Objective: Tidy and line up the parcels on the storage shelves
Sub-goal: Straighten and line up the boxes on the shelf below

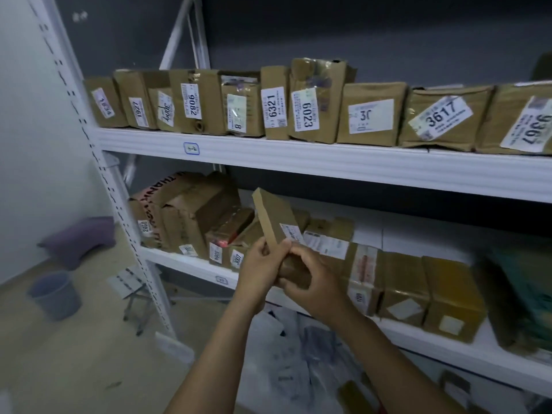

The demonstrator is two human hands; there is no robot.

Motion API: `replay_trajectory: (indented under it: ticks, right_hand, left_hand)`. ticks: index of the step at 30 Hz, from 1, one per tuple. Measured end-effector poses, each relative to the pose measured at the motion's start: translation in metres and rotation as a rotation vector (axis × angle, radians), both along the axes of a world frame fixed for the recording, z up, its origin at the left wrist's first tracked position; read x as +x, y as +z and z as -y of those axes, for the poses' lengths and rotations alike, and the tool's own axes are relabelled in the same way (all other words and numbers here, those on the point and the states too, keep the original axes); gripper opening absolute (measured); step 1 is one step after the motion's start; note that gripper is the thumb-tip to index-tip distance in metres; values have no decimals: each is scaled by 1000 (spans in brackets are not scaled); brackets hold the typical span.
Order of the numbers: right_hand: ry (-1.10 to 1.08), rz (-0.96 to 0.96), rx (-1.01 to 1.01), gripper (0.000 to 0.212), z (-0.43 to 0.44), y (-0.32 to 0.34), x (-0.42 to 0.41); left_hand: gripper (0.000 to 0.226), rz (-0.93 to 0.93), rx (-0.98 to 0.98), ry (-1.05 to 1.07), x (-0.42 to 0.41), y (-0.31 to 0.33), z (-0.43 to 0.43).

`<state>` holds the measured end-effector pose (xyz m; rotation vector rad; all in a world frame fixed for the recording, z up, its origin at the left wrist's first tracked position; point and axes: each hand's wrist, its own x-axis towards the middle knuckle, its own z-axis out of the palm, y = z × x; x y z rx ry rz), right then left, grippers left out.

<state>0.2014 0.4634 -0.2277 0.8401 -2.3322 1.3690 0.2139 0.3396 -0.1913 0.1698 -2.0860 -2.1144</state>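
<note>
A flat brown parcel (273, 218) with a white label stands tilted on end in front of the lower shelf (191, 264). My left hand (260, 271) grips its bottom edge. My right hand (310, 282) is closed around a second, darker brown parcel (294, 271) just below it. Left of my hands, a leaning cluster of brown parcels (194, 216) crowds the lower shelf. To the right stand upright brown boxes (409, 288). The upper shelf (298, 158) carries a tidy row of labelled brown parcels (304, 106).
The white slotted upright (119, 189) of the rack stands at left. On the floor are a grey bucket (55, 294), a purple cushion (79, 240) and a small folding stool (134, 297). White plastic mail bags (298, 354) lie under the lower shelf.
</note>
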Motion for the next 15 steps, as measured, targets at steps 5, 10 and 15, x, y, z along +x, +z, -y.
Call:
replay_trajectory:
  ticks: [5,10,15]
  right_hand:
    - [-92,35,101,38,73,3,-31]
    - [-225,80,267,21,108,-1,-77]
    - [-147,90,561,23,138,-11,-123]
  left_hand:
    - [16,-96,-287,65,-35,9,101]
    - [40,-237,-678,236,-64,29,158]
    - [45,-406,-890,334,-96,32,190]
